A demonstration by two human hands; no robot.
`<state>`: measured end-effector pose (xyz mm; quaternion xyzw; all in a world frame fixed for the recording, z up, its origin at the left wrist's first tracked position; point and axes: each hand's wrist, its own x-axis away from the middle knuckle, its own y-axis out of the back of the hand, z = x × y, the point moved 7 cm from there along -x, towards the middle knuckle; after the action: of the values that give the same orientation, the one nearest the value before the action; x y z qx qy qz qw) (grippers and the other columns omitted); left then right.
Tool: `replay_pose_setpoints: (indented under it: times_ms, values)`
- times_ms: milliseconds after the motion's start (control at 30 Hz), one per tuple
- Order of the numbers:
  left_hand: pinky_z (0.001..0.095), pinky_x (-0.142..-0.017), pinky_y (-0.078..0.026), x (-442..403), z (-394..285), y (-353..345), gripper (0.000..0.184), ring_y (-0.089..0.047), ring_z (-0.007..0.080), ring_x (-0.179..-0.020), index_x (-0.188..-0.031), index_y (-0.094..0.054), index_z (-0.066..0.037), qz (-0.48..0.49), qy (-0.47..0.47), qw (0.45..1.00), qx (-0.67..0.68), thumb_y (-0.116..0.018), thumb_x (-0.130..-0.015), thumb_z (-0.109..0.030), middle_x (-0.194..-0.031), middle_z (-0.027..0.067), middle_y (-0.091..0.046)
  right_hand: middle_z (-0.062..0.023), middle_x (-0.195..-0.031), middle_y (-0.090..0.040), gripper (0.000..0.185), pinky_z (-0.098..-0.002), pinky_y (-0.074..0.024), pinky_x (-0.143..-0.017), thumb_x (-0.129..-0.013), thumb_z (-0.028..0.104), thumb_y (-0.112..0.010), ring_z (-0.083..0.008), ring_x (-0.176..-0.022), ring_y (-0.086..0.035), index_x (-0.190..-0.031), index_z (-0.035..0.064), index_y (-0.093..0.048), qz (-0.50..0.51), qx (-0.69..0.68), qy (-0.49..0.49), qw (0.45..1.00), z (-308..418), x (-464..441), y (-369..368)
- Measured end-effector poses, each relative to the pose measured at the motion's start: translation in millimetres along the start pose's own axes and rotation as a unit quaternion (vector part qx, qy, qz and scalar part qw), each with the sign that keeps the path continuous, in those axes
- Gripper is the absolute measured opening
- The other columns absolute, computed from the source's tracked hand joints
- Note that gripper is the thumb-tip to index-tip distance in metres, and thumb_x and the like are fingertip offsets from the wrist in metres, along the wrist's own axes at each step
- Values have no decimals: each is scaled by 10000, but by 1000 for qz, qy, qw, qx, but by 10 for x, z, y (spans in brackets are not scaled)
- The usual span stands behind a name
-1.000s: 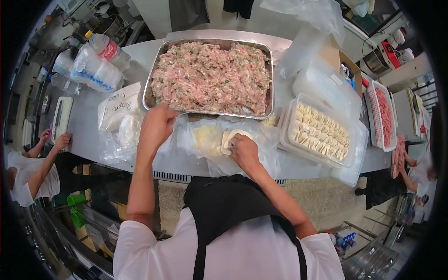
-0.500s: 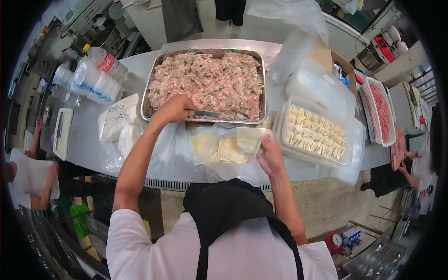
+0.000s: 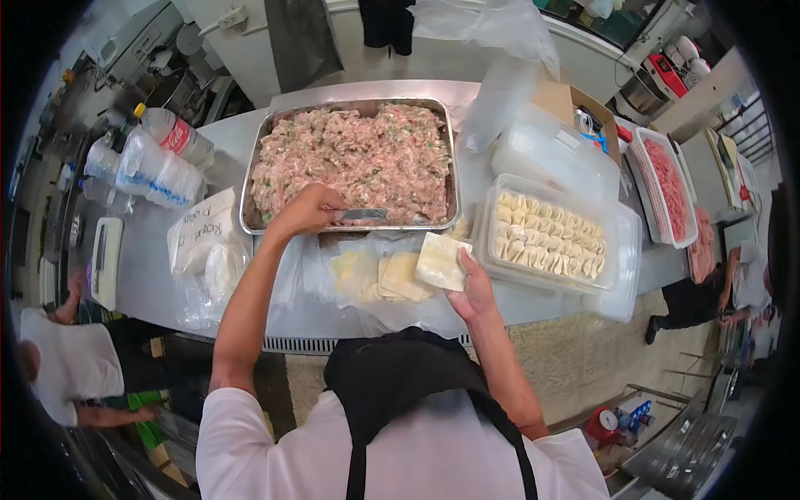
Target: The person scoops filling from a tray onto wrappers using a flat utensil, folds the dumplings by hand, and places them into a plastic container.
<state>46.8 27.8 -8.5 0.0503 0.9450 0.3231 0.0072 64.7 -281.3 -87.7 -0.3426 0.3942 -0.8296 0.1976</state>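
Observation:
My left hand [image 3: 312, 210] is closed round a flat metal spatula [image 3: 364, 214], whose blade lies at the near edge of the meat filling [image 3: 350, 158] in the steel tray [image 3: 246, 196]. Held between the thumb and fingers of my right hand [image 3: 473, 292] is a square dough wrapper [image 3: 443, 261], raised above the table. Just left of it, more wrappers [image 3: 402, 277] lie on thin plastic. To the right, rows of folded dumplings [image 3: 548, 236] fill a clear plastic container [image 3: 542, 285].
A floury bag [image 3: 200, 225] and bottles [image 3: 177, 137] stand at the left. Clear lids [image 3: 552, 154], a cardboard box [image 3: 593, 108] and a basket of meat [image 3: 667, 187] are at the right. One person [image 3: 71, 354] is far left, another [image 3: 746, 279] far right.
My right hand has lifted one wrapper off the pile and moved right with it. My left hand has gone from the tray's edge to over the filling, with the spatula now showing.

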Motion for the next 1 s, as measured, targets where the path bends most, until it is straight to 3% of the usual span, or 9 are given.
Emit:
replay_pose_setpoints:
  times_ms: [167,233,267,333,467,567,767,867,1000]
  values:
    - [266,-534,-447,270,-380,-57,268,-581,121,-593,-1030,-743,29,23,109,984,140,-614,-799,74,-778,60,-645,-175,-1401,-540,461,-486,-375,-1147,-1047,278,-471,-337,-1313,-512,-1408,-8,-449,-15,-69,17,997,-15,-118,-255]
    - [294,-545,-453,387,-411,-123,267,-592,136,-624,-1058,-754,-19,-55,106,969,217,-657,-819,49,-765,64,-643,-180,-1397,-539,467,-490,-365,-1153,-1065,292,-410,-338,-1312,-510,-1417,-13,-439,-17,-118,10,993,-27,-240,-418]
    - [294,-545,-453,415,-395,-297,267,-592,136,-624,-1058,-754,-19,-50,104,970,214,-657,-819,49,-765,64,-643,-180,-1397,-539,467,-490,-365,-1153,-1065,292,-410,-338,-1312,-510,-1417,-13,-439,-18,-123,15,992,-17,-263,-508]
    - [321,-575,-470,493,-626,-432,245,-614,183,-651,-1041,-773,-79,-204,-96,974,23,-715,-818,4,-772,75,-646,-175,-1373,-546,453,-492,-386,-1132,-1070,314,-399,-335,-1297,-513,-1396,8,-466,6,-153,-1,988,4,-304,-700]
    - [367,-612,-471,692,-962,-508,230,-625,269,-692,-988,-776,-69,-131,20,977,-167,-726,-779,14,-767,115,-625,-177,-1362,-548,456,-494,-387,-1130,-1078,311,-371,-330,-1277,-523,-1387,-11,-462,-47,-155,38,986,-4,-505,-486]
    - [380,-613,-473,777,-1357,-379,182,-615,290,-679,-953,-772,-55,-225,23,972,-58,-730,-783,-3,-750,124,-609,-179,-1351,-555,463,-485,-387,-1126,-1084,309,-346,-321,-1255,-533,-1383,-26,-458,-119,-142,86,979,52,-448,-342]
    - [360,-591,-482,703,-1257,-657,208,-624,266,-656,-957,-761,-29,-158,-2,975,-158,-726,-765,42,-734,125,-602,-159,-1353,-565,459,-449,-402,-1107,-1082,299,-338,-297,-1246,-549,-1378,-27,-468,-72,-137,95,983,117,-503,-403]
    - [331,-589,-482,731,-1547,-577,243,-627,241,-657,-977,-760,-26,-226,-15,970,-90,-733,-753,64,-728,116,-611,-151,-1341,-575,466,-439,-403,-1102,-1079,307,-351,-295,-1238,-552,-1380,-29,-466,-96,-121,121,981,187,-390,-379]
    - [303,-577,-480,495,-1229,-841,229,-628,207,-653,-958,-763,-18,-204,-36,978,9,-738,-751,75,-743,109,-644,-151,-1325,-579,480,-431,-397,-1109,-1046,310,-406,-295,-1242,-550,-1383,-27,-465,14,-78,103,992,212,-327,-614]
